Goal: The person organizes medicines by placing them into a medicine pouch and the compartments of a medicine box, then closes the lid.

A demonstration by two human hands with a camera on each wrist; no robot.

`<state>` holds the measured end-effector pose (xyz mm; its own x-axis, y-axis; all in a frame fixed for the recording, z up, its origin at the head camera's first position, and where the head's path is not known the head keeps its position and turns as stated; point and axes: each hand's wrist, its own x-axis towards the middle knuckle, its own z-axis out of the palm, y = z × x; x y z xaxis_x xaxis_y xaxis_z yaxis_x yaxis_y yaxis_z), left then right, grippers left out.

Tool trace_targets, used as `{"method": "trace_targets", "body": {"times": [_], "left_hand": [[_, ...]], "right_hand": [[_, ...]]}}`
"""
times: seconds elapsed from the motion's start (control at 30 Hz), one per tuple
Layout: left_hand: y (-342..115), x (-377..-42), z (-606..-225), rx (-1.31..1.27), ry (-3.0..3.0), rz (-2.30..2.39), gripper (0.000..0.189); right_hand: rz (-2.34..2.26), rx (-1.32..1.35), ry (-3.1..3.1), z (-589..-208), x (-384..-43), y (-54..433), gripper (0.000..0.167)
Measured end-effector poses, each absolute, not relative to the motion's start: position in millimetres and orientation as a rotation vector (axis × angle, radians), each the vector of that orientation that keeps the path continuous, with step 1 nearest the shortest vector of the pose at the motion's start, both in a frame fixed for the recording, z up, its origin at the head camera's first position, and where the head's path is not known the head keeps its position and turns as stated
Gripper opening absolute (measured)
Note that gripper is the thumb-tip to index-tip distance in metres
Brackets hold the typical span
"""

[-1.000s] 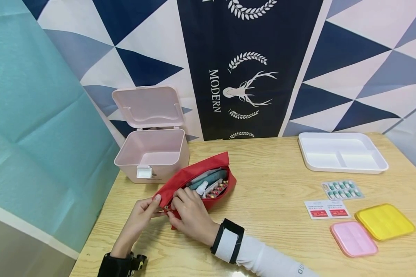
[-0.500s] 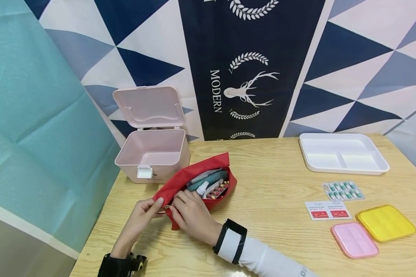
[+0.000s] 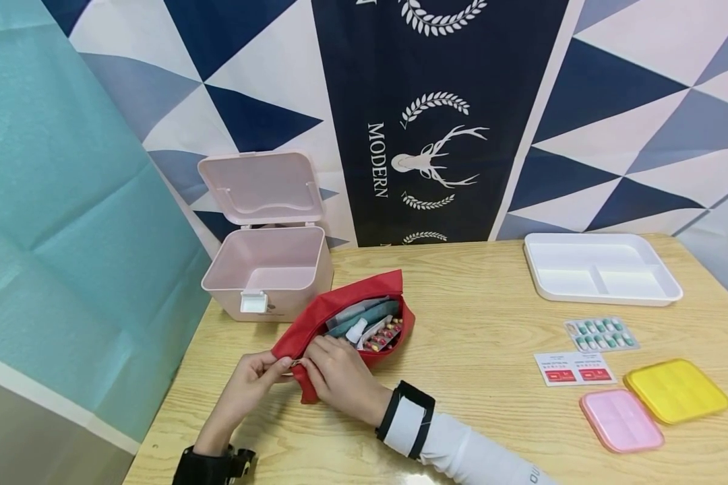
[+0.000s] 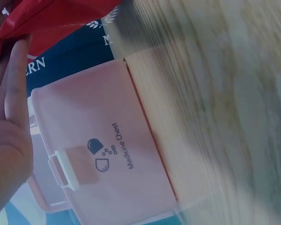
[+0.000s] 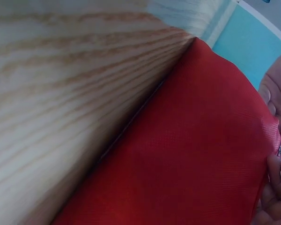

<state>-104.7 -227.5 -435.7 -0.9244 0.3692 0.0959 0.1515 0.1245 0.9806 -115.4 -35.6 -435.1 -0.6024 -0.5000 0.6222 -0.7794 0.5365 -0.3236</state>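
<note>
A red zippered pouch (image 3: 353, 291) lies on the table with its mouth spread wide. Inside it show a teal packet (image 3: 373, 314), a small white-capped bottle (image 3: 356, 330) and a blister pack of red-and-yellow capsules (image 3: 383, 335). My left hand (image 3: 247, 385) pinches the pouch's left end, thumb on top by the zipper. My right hand (image 3: 344, 382) grips the front edge of the opening, its fingertips hidden inside. In the right wrist view, the metal zipper pull (image 5: 280, 150) sits right between the two hands.
Behind the pouch, at left, stands a pink medicine chest (image 3: 265, 269), lid raised. To the right are a white divided tray (image 3: 573, 291), a green-and-white capsule blister pack (image 3: 602, 334), a red-and-white packet card (image 3: 575, 369), a yellow pill case (image 3: 676, 391) and a pink one (image 3: 621, 421).
My left thumb has slid down and right along the pouch's end toward the zipper. My right hand has shifted very slightly right, still at the front edge.
</note>
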Motion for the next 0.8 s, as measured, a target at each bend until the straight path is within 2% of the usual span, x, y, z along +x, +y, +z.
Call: {"method": "trace_targets", "body": {"times": [0.8], "left_hand": [[-224, -103, -430, 0.520, 2.423, 1.833, 0.023]], "right_hand": [[0.701, 0.924, -2.304, -428, -119, -15, 0.009]]}}
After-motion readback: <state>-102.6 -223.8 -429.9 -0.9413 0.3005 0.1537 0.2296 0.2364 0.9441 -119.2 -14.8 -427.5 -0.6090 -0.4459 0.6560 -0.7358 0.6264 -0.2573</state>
